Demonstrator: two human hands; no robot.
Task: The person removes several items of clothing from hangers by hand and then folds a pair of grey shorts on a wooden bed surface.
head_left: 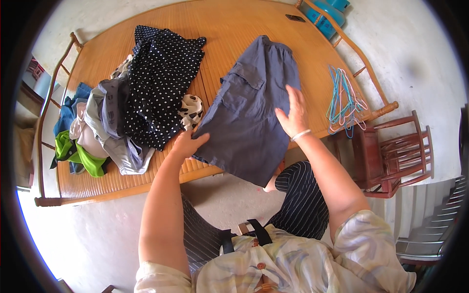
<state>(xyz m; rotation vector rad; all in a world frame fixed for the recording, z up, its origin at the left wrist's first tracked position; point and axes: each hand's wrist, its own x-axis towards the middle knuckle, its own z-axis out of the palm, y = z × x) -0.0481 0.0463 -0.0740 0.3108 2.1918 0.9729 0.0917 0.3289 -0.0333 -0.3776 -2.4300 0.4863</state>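
Observation:
A dark grey-blue cargo garment (253, 121) with an elastic waistband and a flap pocket lies spread on a wooden slatted bed-like platform (234, 22). Its waistband points away from me, and its hem hangs past the near edge. My left hand (188, 144) is at the lower left corner of the hem, thumb over the cloth; some of its fingers are hidden, so a grip cannot be made out. Over the right side of the cloth, my right hand (295, 115) has its fingers apart and holds nothing. A black polka-dot garment (165, 77) lies to the left.
Clothes are heaped at the left, among them a bright green piece (93, 161) and a spotted cream cloth (191, 110). Several plastic-coated hangers (344, 102) lie at right. A phone (295, 18), a blue gas cylinder (326, 16) and a reddish wooden chair (392, 157) are also there.

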